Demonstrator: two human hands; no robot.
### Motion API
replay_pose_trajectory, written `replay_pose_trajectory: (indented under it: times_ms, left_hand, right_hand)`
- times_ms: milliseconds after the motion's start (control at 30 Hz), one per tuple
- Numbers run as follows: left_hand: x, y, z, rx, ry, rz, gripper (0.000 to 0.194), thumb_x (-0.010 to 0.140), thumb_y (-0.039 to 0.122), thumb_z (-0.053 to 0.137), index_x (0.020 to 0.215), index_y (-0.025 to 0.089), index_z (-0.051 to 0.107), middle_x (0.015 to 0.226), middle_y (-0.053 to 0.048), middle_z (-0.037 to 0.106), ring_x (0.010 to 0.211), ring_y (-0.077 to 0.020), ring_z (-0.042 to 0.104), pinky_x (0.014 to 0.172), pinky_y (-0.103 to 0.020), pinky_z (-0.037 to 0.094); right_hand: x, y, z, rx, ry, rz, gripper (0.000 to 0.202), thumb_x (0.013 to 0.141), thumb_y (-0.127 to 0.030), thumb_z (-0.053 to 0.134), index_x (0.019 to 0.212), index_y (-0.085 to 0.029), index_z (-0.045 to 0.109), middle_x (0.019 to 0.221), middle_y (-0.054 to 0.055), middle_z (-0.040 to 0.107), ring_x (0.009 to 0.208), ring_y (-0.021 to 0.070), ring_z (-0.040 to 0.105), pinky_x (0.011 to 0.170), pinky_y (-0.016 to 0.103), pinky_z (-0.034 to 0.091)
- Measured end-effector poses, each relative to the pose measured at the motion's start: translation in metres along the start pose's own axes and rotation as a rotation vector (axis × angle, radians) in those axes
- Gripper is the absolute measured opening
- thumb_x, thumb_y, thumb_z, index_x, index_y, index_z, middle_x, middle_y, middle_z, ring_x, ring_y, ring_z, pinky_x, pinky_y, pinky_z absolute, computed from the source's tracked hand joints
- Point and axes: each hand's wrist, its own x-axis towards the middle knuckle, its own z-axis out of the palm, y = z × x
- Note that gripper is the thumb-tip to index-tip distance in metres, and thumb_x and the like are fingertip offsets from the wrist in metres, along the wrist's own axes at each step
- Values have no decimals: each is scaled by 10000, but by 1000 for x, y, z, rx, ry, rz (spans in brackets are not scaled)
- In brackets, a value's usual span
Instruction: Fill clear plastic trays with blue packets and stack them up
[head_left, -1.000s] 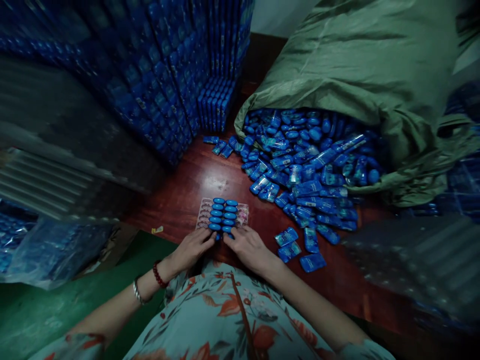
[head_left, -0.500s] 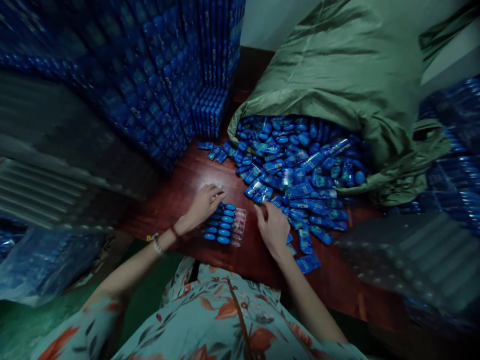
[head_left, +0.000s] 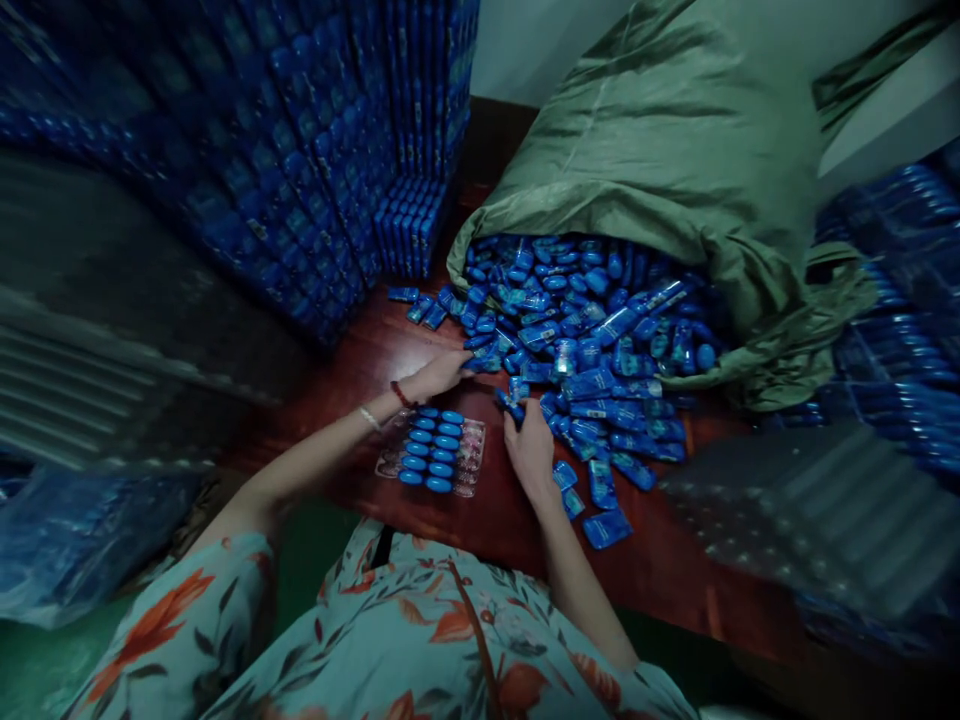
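My left hand (head_left: 444, 374) reaches over the near edge of a heap of small, flat blue containers (head_left: 589, 385), its fingers closed on a blue container (head_left: 484, 362) there. Closer to me, my right hand (head_left: 531, 448) grips another blue container (head_left: 511, 404) between thumb and fingers, left of the heap. Between my forearms lies a clear plastic tray (head_left: 471, 458) on the table. Two rows of blue containers with oval ends upward (head_left: 440, 454) fill its middle; slots at both sides hold none.
A big green sack (head_left: 675, 140) lies open at the back, spilling containers onto the red-brown table (head_left: 517, 540). Tall stacks of packed blue containers (head_left: 300, 170) rise at left. Stacked clear trays stand at left (head_left: 97, 370) and right (head_left: 832, 510), with more wrapped blue packs (head_left: 900, 300) beyond.
My left hand has moved from the tray forward and right to the heap, taking hold of a container. My right hand, seemingly empty before, now holds one too.
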Motion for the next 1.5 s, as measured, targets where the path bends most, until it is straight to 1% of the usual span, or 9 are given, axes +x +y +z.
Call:
replay_pose_trajectory:
  times_ms: [100, 200, 333, 467, 567, 700, 833, 1067, 1500]
  left_hand:
    - [-48, -10, -29, -18, 79, -108, 314, 844, 242, 483, 1121, 111, 552, 1070, -121, 648, 959, -227, 606, 854, -339, 463]
    - [-111, -17, -44, -115, 312, -322, 414, 880, 358, 438, 1235, 150, 485, 1168, -105, 609, 1041, -218, 580, 893, -337, 453]
    - [-181, -23, -35, -315, 442, -548, 462, 832, 484, 493, 1116, 132, 588, 1054, -102, 654, 869, -197, 622, 745, -301, 511]
    - [-211, -31, -14, -311, 453, -565, 550, 713, 495, 652, 1137, 150, 591, 919, -69, 679, 757, -193, 624, 676, -306, 518]
    - [-217, -34, -5, -96, 545, -522, 443, 799, 466, 574, 1131, 173, 602, 966, -77, 657, 851, -214, 618, 777, -349, 501]
    - [-215, -30, -8, 219, 667, -522, 317, 859, 379, 514, 1081, 182, 628, 966, -86, 562, 869, -214, 566, 782, -354, 475]
    - [-197, -13, -17, 183, 748, -423, 195, 879, 303, 491, 969, 177, 610, 972, -62, 512, 860, -172, 545, 759, -295, 473]
    - [-157, 10, -17, 46, 483, -149, 157, 901, 208, 448, 1032, 170, 525, 868, -29, 552, 783, -135, 552, 723, -249, 460]
    - [-153, 3, -17, 201, 201, -51, 261, 907, 122, 353, 1098, 188, 518, 972, -63, 540, 828, -149, 552, 724, -244, 448]
  right_hand:
    - [-16, 12, -8, 287, -56, 54, 420, 851, -374, 459, 1211, -157, 462, 696, -1, 589, 550, 158, 543, 547, 270, 422]
    - [-30, 20, -14, 604, -151, 115, 428, 834, -449, 482, 1158, -175, 537, 575, -38, 542, 435, 122, 484, 442, 242, 389]
    - [-35, 19, -12, 886, -274, 108, 441, 698, -447, 658, 1047, -186, 588, 719, 5, 638, 588, 143, 607, 504, 249, 480]
    - [-26, 13, 3, 940, -370, 88, 462, 717, -451, 627, 1078, -175, 543, 656, -7, 633, 536, 149, 611, 462, 248, 476]
    - [-17, 10, 14, 791, -306, 71, 373, 816, -481, 487, 999, -161, 539, 560, -28, 575, 441, 134, 548, 406, 230, 405]
    - [-15, 3, 10, 206, -243, -149, 237, 901, -381, 410, 940, -187, 539, 756, 27, 636, 685, 165, 619, 596, 249, 434]
    - [-14, -14, -6, -313, -338, -259, 225, 947, -325, 350, 1023, -178, 502, 860, 71, 648, 773, 177, 632, 591, 239, 390]
    - [4, -40, -19, -608, -464, -435, 256, 944, -211, 321, 1124, -135, 486, 795, 120, 654, 780, 219, 642, 597, 272, 384]
    - [1, -42, -22, -643, -455, -475, 329, 912, -111, 309, 1199, -145, 465, 872, 128, 663, 820, 214, 640, 639, 271, 408]
